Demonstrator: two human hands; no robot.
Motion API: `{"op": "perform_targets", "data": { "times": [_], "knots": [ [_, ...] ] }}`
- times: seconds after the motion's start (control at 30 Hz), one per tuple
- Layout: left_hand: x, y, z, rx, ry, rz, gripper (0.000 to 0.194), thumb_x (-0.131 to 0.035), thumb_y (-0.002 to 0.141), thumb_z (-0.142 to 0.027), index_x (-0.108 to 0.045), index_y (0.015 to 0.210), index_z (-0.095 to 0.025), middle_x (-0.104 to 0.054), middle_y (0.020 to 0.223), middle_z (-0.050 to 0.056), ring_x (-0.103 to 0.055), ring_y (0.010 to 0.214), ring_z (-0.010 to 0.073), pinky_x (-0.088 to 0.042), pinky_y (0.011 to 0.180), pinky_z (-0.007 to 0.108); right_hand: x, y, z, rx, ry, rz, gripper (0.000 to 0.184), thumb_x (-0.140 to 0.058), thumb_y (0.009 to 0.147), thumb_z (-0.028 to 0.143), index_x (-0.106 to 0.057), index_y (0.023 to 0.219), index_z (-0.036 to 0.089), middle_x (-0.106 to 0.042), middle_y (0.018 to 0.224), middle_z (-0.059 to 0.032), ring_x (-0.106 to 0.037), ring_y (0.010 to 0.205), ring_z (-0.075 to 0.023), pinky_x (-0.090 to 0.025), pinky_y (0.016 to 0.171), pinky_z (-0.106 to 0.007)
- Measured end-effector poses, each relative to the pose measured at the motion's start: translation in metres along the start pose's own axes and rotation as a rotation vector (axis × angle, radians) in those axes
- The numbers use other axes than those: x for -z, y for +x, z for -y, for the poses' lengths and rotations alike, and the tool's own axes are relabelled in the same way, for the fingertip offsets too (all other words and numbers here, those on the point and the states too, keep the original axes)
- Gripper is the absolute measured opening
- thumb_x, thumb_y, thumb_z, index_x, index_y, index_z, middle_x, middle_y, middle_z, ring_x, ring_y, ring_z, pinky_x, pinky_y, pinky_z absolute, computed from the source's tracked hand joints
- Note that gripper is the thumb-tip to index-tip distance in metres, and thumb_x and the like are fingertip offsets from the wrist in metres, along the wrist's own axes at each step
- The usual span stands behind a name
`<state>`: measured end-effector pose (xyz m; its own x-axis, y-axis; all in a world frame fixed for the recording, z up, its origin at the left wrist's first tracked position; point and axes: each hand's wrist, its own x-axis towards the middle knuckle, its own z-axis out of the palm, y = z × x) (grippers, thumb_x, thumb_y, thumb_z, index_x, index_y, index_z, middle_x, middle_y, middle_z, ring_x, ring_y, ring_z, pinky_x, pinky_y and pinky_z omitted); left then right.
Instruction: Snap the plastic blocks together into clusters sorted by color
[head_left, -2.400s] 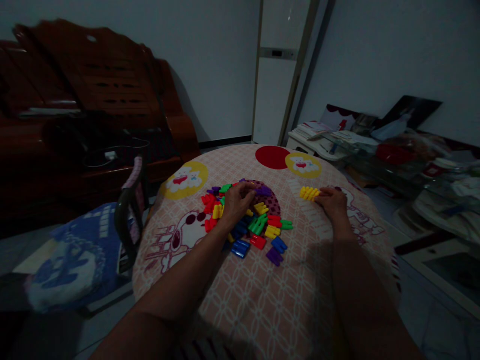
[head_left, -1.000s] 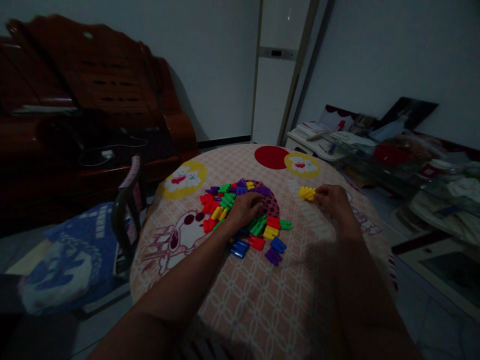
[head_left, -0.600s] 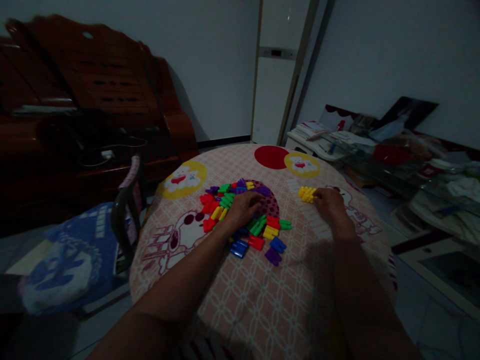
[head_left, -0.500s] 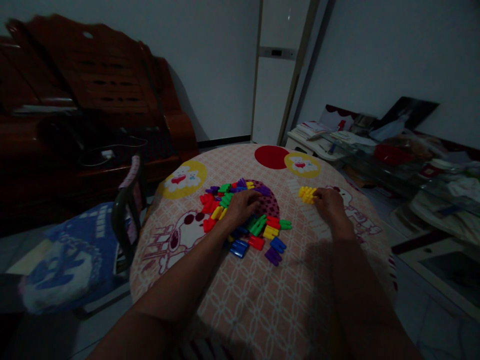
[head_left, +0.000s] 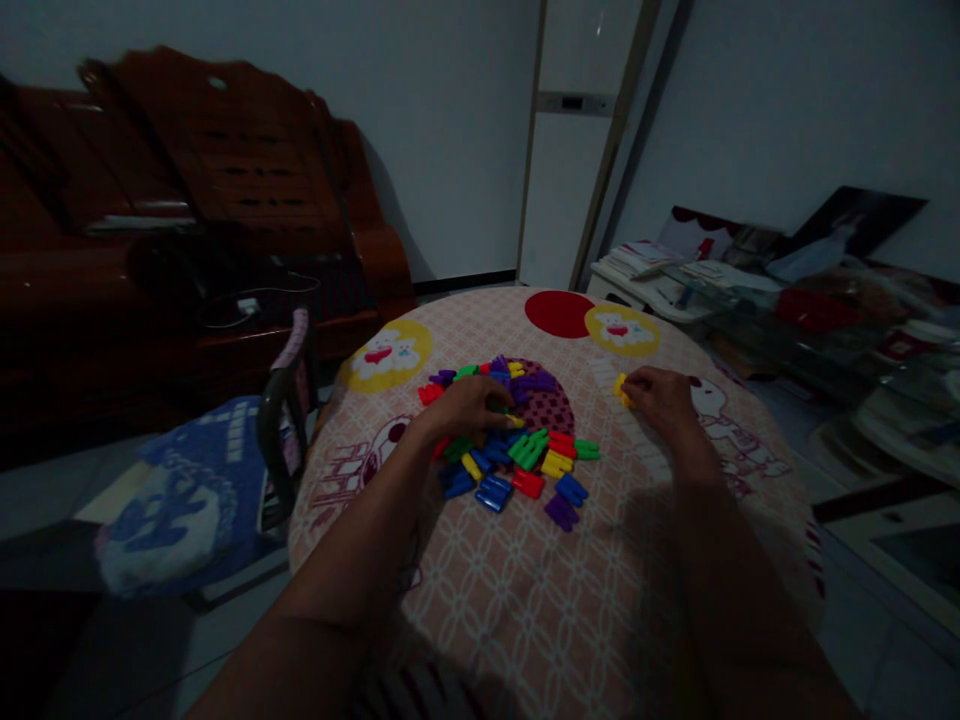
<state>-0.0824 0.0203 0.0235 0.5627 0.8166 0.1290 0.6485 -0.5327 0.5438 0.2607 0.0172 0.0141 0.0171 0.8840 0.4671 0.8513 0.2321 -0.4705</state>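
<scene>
Since the earlier frame, we find the left hand (head_left: 466,405) shifted leftward over the pile (head_left: 529,449), and less of the linked yellow pieces (head_left: 622,390) showing. Left hand: fingers narrowed at a loose yellow piece (head_left: 514,421); grip cannot be confirmed. Well apart to its right, the linked yellow pieces sit pinched at the left side of the right hand (head_left: 666,405), the nearer hand; their long axis we cannot tell.

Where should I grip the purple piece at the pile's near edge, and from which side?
Probably pinch the purple piece across its outer edges, from above and the near side. It lies flat, with bare tablecloth on the near side, while a blue piece crowds its far side.
</scene>
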Motion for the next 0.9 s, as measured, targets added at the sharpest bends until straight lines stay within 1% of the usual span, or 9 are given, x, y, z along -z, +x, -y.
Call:
{"op": "perform_targets", "data": {
  "times": [0.07, 0.17, 0.23, 0.3, 0.4, 0.5, 0.63, 0.8, 0.9],
  "knots": [
    [-0.003, 0.0, -0.005, -0.006, 0.074, 0.051, 0.022, -0.072, 0.077, -0.032, -0.078, 0.094, -0.019, -0.076, 0.09, 0.004, -0.065, 0.078, 0.0175, -0.044, 0.07, 0.025, -0.004, -0.001, 0.005, 0.012, 0.05, 0.012, 0.015, -0.062, 0.073, 0.03, -0.071, 0.072, 0.018, -0.072, 0.068, -0.0061, -0.065, 0.066, -0.0204, -0.046, 0.065, -0.031],
    [-0.009, 0.003, -0.006, 0.043, 0.09, -0.024, 0.018, -0.064, 0.083, -0.028, -0.077, 0.086, -0.016, -0.074, 0.08, 0.005, -0.063, 0.07, 0.0169, -0.043, 0.067, 0.026, -0.008, -0.003, 0.016, -0.006, 0.157, 0.05, 0.015, -0.063, 0.072, 0.032, -0.07, 0.071, 0.018, -0.07, 0.066, -0.005, -0.064, 0.063, -0.0187, -0.045, 0.062, -0.03],
    [-0.014, 0.006, -0.004, 0.047, -0.025, -0.135, 0.021, -0.062, 0.084, -0.03, -0.076, 0.083, -0.015, -0.072, 0.075, 0.004, -0.062, 0.068, 0.0164, -0.043, 0.064, 0.026, -0.011, -0.005, 0.029, -0.053, 0.266, 0.102, 0.016, -0.064, 0.072, 0.034, -0.069, 0.07, 0.018, -0.068, 0.063, -0.0037, -0.061, 0.058, -0.0168, -0.045, 0.057, -0.027],
    [-0.02, 0.008, -0.004, 0.011, -0.224, -0.199, 0.024, -0.063, 0.083, -0.034, -0.076, 0.086, -0.014, -0.072, 0.075, 0.004, -0.062, 0.067, 0.0162, -0.044, 0.062, 0.025, -0.016, -0.008, 0.045, -0.123, 0.397, 0.174, 0.021, -0.064, 0.073, 0.038, -0.068, 0.069, 0.018, -0.066, 0.061, -0.0027, -0.058, 0.052, -0.0149, -0.044, 0.05, -0.025],
    [-0.03, 0.011, -0.011, -0.066, -0.499, -0.181, 0.03, -0.065, 0.083, -0.04, -0.076, 0.092, -0.014, -0.072, 0.076, 0.004, -0.063, 0.066, 0.0157, -0.045, 0.059, 0.024, -0.027, -0.014, 0.07, -0.183, 0.613, 0.346, 0.034, -0.065, 0.077, 0.05, -0.069, 0.07, 0.017, -0.064, 0.058, -0.0021, -0.055, 0.045, -0.0132, -0.041, 0.042, -0.024],
    [-0.038, 0.012, -0.022, -0.137, -0.545, -0.206, 0.026, -0.07, 0.081, -0.037, -0.076, 0.092, -0.014, -0.073, 0.081, 0.005, -0.064, 0.07, 0.0156, -0.047, 0.063, 0.024, -0.038, -0.022, 0.086, -0.195, 0.824, 0.545, 0.046, -0.065, 0.077, 0.062, -0.07, 0.074, 0.016, -0.064, 0.056, -0.0015, -0.054, 0.041, -0.0125, -0.041, 0.038, -0.023],
    [-0.042, 0.012, -0.029, -0.195, -0.497, -0.263, 0.022, -0.073, 0.08, -0.035, -0.077, 0.088, -0.015, -0.073, 0.086, 0.006, -0.065, 0.077, 0.0162, -0.049, 0.068, 0.025, -0.042, -0.028, 0.09, -0.254, 0.995, 0.684, 0.046, -0.073, 0.071, 0.061, -0.071, 0.076, 0.015, -0.065, 0.058, -0.0008, -0.05, 0.038, -0.0093, -0.039, 0.036, -0.021],
    [-0.045, 0.014, -0.031, -0.236, -0.56, -0.223, 0.025, -0.072, 0.082, -0.038, -0.076, 0.087, -0.014, -0.072, 0.084, 0.007, -0.065, 0.076, 0.0162, -0.05, 0.068, 0.025, -0.033, -0.027, 0.083, -0.271, 1.019, 0.777, 0.041, -0.079, 0.066, 0.047, -0.076, 0.089, 0.013, -0.061, 0.055, 0.0021, -0.045, 0.036, -0.0058, -0.029, 0.034, -0.017],
    [-0.046, 0.013, -0.03, -0.206, -0.623, -0.196, 0.027, -0.069, 0.084, -0.039, -0.075, 0.087, -0.013, -0.071, 0.081, 0.008, -0.064, 0.068, 0.0152, -0.05, 0.064, 0.025, -0.021, -0.02, 0.073, -0.31, 0.996, 0.744, 0.043, -0.081, 0.062, 0.04, -0.077, 0.095, 0.013, -0.066, 0.062, 0.0, -0.047, 0.041, -0.0062, -0.033, 0.038, -0.018]
  ]
}}
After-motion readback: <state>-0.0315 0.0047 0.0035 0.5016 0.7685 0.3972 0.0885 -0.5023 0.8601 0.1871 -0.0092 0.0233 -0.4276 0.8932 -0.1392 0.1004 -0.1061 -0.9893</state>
